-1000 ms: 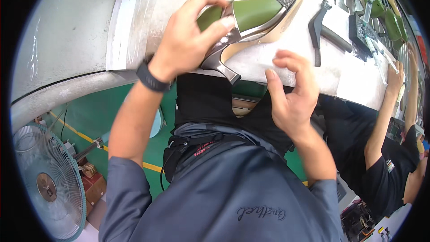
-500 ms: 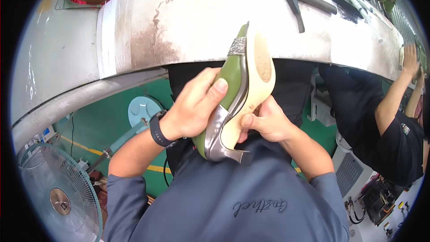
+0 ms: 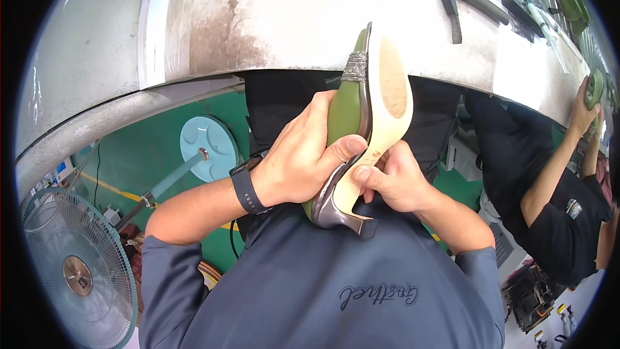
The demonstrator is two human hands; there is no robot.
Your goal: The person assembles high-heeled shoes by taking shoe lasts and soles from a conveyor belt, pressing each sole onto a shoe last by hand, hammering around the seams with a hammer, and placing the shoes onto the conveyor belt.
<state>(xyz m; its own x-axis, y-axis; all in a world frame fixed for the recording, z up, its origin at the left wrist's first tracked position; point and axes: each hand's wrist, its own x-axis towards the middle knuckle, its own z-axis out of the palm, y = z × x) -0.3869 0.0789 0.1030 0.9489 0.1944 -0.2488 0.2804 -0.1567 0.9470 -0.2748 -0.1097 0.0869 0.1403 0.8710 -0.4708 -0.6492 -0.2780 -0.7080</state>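
Note:
Between my hands, over the bench's near edge, is a green high-heeled shoe [image 3: 345, 113]. Its toe points away from me; a glittering silver band [image 3: 355, 66] crosses it near the toe. The dark metallic heel [image 3: 361, 225] points toward my shirt. A cream sole [image 3: 388, 130] with a tan oval patch faces up and right, lying along the shoe's underside; whether it is fixed there I cannot tell. My left hand [image 3: 307, 155] wraps the green upper, thumb across the dark edge. My right hand [image 3: 402, 178] pinches the sole's narrow waist, its fingers partly hidden beneath.
Ahead runs a pale, stained bench [image 3: 290, 19] with a dark-headed hammer [image 3: 479, 1] and a black block [image 3: 518, 3] at its far right. A standing fan [image 3: 79, 276] is at lower left. To my right, a co-worker [image 3: 546, 200] holds a green shoe part [image 3: 593, 89].
Both hands and the shoe have shifted slightly right in the picture. My left thumb has slid lower, toward the sole's edge. The co-worker's green piece has come further into view.

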